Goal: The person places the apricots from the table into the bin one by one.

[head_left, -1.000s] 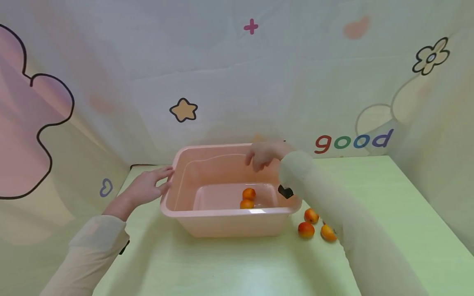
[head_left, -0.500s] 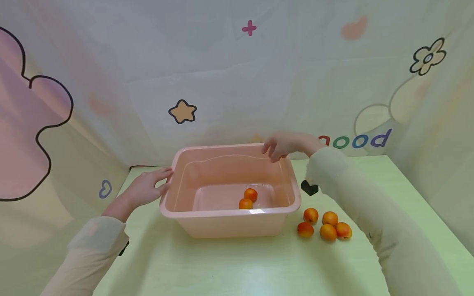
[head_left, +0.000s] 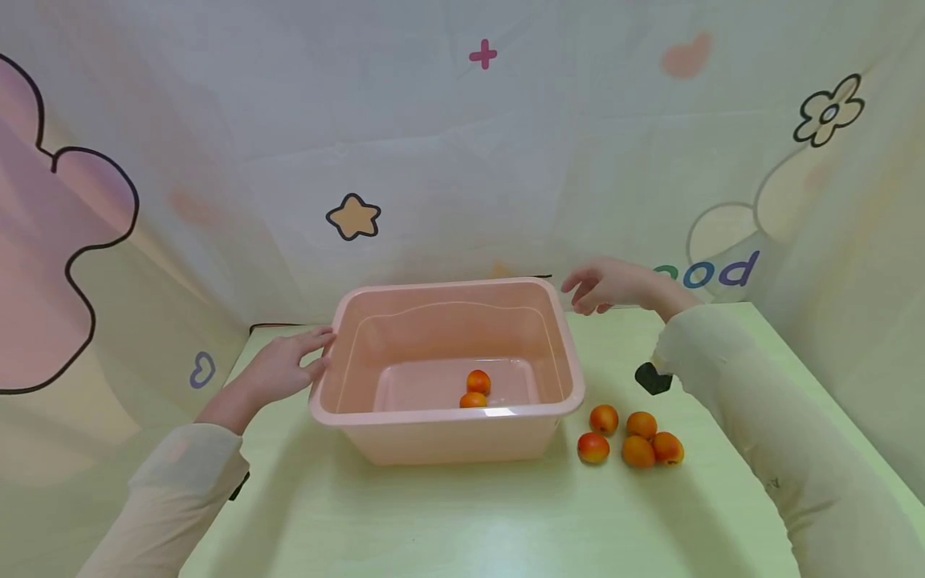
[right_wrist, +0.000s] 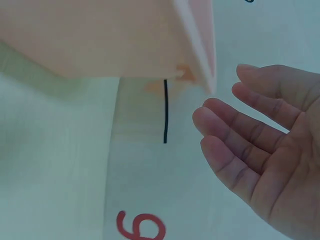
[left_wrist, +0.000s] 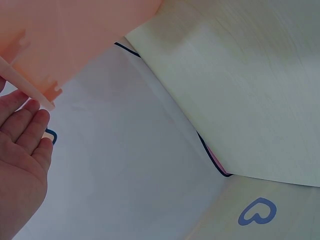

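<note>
A pink plastic basin stands on the table, with two small orange-red fruits, apricot-like, lying together on its floor. My left hand rests its fingertips against the basin's left rim; in the left wrist view the fingers of that hand lie fairly straight under the rim's edge. Beyond the basin's back right corner, my right hand is in the air, apart from the rim. Nothing is in that palm in the right wrist view, and its fingers are loosely bent.
Several more orange-red fruits lie in a loose group on the pale green table, just right of the basin. A white printed cloth hangs behind and at both sides of the table.
My right hand has moved from over the basin to the right, past its rim, uncovering the fruits on the table. The two fruits in the basin shifted slightly. My left hand stayed at the rim.
</note>
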A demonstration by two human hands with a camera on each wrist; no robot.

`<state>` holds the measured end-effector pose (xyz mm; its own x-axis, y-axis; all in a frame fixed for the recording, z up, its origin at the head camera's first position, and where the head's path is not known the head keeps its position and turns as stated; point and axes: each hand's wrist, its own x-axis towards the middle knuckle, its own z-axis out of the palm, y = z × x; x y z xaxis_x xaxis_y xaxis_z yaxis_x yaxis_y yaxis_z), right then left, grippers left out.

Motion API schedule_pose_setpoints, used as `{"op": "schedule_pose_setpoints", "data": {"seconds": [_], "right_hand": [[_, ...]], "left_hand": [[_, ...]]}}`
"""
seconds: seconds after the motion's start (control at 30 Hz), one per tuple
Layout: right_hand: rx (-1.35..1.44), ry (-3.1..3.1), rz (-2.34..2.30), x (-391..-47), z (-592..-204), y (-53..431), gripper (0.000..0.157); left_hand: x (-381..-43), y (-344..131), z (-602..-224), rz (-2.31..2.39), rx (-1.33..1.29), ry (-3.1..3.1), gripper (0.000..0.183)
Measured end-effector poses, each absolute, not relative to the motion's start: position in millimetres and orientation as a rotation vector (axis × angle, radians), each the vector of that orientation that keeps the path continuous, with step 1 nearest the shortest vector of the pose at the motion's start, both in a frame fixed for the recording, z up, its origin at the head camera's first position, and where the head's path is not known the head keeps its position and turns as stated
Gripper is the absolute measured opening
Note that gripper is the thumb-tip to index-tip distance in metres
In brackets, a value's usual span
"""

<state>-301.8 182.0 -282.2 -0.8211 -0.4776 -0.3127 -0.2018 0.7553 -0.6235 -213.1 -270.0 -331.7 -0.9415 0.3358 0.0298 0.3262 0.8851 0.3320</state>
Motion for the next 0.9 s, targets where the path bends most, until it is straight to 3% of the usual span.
{"op": "schedule_pose_setpoints", "data": {"seconds": [0.4, 0.9], "right_hand": [[-0.46, 2.44, -0.76, -292, -325, 215, 0.044], [-0.481, 2.395, -0.723, -274, -372, 221, 0.042]], "left_hand": [[-214, -270, -333, 0.527, 0.487, 3.018, 0.048], [-212, -269, -331, 0.522, 0.477, 3.012, 0.048]]}}
